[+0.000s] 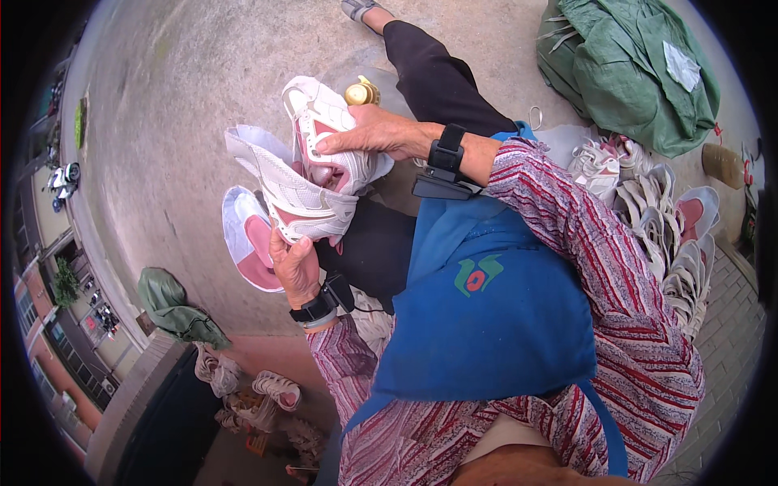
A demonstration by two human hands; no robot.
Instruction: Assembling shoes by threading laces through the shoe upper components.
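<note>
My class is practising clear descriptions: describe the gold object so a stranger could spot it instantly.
Find the large blue apron, then the right hand to its upper left. Just above that hand in the picture is a small rounded object; its gold colour sets it apart from the white-and-pink shoe upper beside it.

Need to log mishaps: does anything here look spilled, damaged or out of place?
Nothing plainly stands out. No spill shows, and the white-and-pink shoe uppers held by the left hand and right hand show no clear damage.
</note>
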